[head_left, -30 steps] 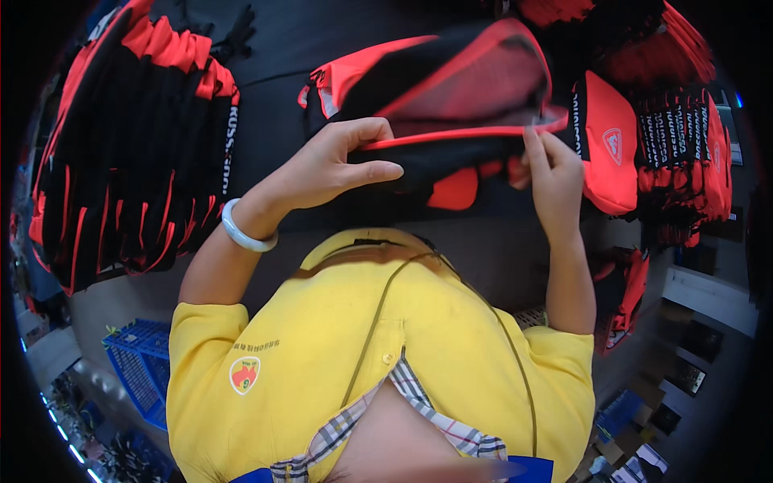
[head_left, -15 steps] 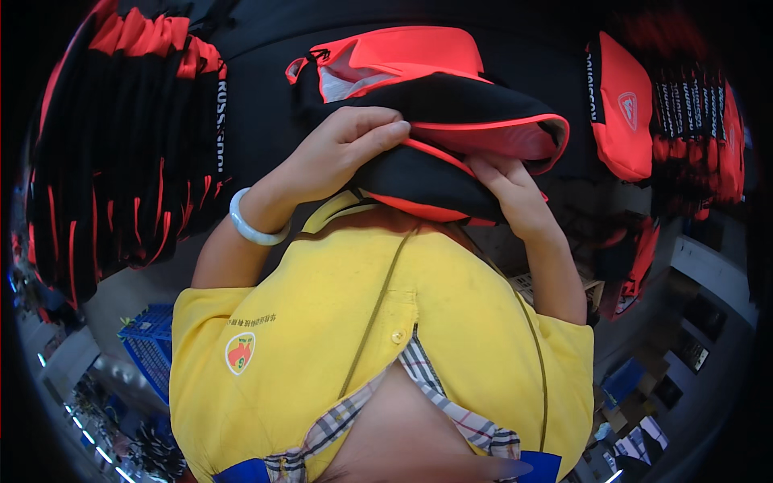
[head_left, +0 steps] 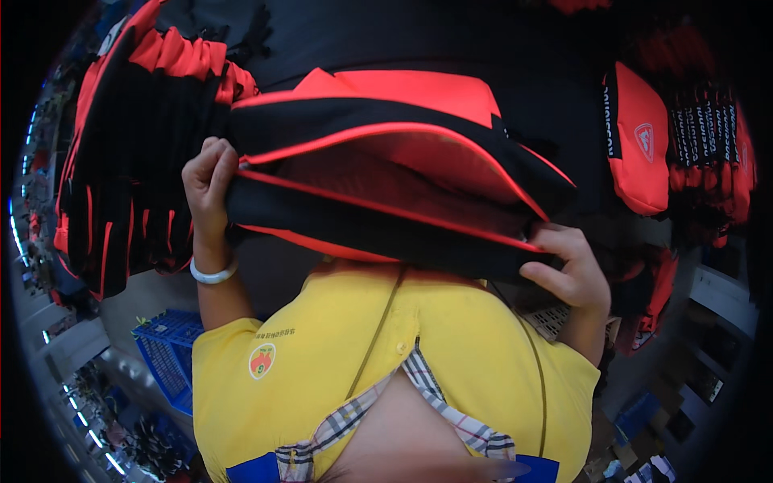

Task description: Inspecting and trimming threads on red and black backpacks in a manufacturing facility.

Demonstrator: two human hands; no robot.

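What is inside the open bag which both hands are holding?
Inside the bag, only a reddish lining is visible. The bottom is hidden behind the black front panel.

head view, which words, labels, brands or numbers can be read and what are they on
Wording is located here, not copied.
Red-and-black pouch at right: white lettering on its black band; shield-shaped emblem on the red.
Stacked pouches at far right: white lettering, repeated.
Yellow shirt: dark characters and a badge, too small to read.
Open bag: no lettering discernible.
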